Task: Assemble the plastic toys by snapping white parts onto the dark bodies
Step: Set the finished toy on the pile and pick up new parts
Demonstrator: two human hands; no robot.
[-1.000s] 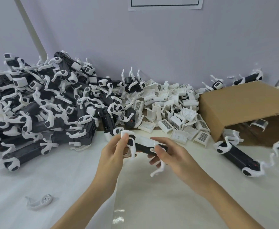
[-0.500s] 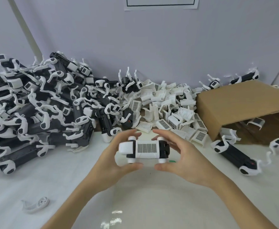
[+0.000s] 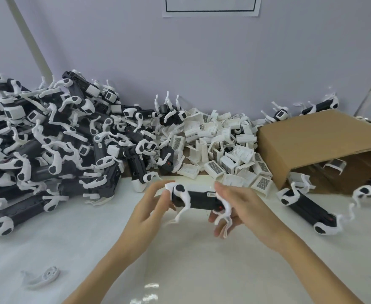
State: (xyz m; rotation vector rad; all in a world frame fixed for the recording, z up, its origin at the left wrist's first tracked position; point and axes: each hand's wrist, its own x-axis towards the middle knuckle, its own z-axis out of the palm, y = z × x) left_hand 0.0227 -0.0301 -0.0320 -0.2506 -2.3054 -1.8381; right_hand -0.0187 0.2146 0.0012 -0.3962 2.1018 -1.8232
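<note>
I hold one toy dog (image 3: 196, 199) above the white table, its dark body lying sideways with white legs hanging down. My left hand (image 3: 152, 207) pinches its left end, thumb and fingers around the white head part. My right hand (image 3: 240, 207) grips its right end, fingers curled under the rear legs. A heap of loose white grille-topped parts (image 3: 221, 154) lies behind the toy by the wall.
A big pile of dark-and-white toys (image 3: 48, 150) fills the left. A brown cardboard box (image 3: 320, 145) lies on its side at right, with more toys (image 3: 307, 207) in front of it. One loose white leg piece (image 3: 40, 278) lies at front left.
The toy has been turned in my hands: half a second ago its white grille back faced me, now its dark side with the legs shows. Both hands kept hold of it.
</note>
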